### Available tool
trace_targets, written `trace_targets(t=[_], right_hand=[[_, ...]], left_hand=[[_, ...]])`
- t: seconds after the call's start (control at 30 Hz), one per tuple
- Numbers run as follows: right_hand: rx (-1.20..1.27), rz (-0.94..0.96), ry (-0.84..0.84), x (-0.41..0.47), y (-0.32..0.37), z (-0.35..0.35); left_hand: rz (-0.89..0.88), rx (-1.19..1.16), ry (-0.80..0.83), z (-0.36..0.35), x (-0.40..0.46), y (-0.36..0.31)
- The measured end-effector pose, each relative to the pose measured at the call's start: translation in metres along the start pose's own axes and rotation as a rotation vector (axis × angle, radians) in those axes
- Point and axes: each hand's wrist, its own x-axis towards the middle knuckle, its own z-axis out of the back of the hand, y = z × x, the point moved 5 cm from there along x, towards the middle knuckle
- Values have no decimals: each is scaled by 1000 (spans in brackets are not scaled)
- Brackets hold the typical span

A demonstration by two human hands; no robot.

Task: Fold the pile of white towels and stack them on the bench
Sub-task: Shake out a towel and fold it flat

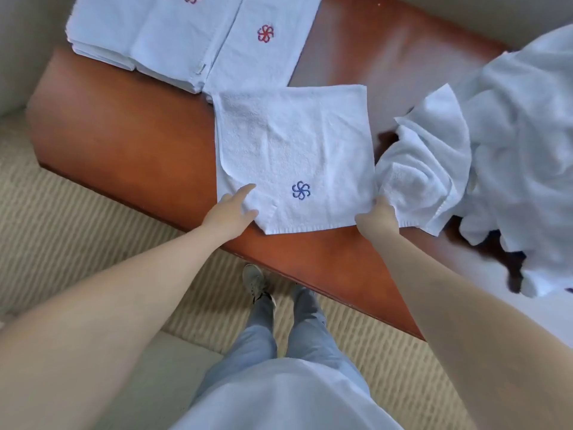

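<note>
1. The left hand [231, 214] rests on the near left corner of the flat, square white terry towel with a blue pinwheel emblem [294, 156]. Its fingers [245, 190] lie straight on the cloth, the thumb at the near hem; it presses rather than pinches.
2. The right hand [376, 217] holds the near right corner of the same towel, fingers curled round the hem, though the fingertips themselves are hidden under the cloth.
3. The towel spreads away from both hands toward the far side of the glossy reddish-brown bench [124, 141]. It is close to square, so no long axis is plain; the near hem runs left to right between the hands, slightly skewed. Both hands are on the towel and equally close. I judge the coming fold will carry the near edge to the far edge, or one side across to the other.
4. Far left on the bench lie the folded white towels [173, 35], touching the far left corner of the spread towel; two red pinwheel emblems show, and the layers beneath are too tight to count.
5. At the right lies the crumpled heap of unfolded white towels [511, 135], its nearest flap just beside the right hand; the number cannot be told.
6. Count: two hands, one spread towel, one folded group, one heap, one bench.
</note>
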Motion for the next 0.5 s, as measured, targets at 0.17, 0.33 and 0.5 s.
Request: trace_targets(t=[0.17, 0.33, 0.5], right_hand=[[-14, -100, -77, 3, -2, -3], [-10, -88, -98, 13, -12, -2], [57, 11, -78, 15, -16, -11]], left_hand=[[-62, 236, 102, -12, 16, -18], [-27, 307, 15, -10, 17, -25], [4, 423, 36, -18, 16, -33]])
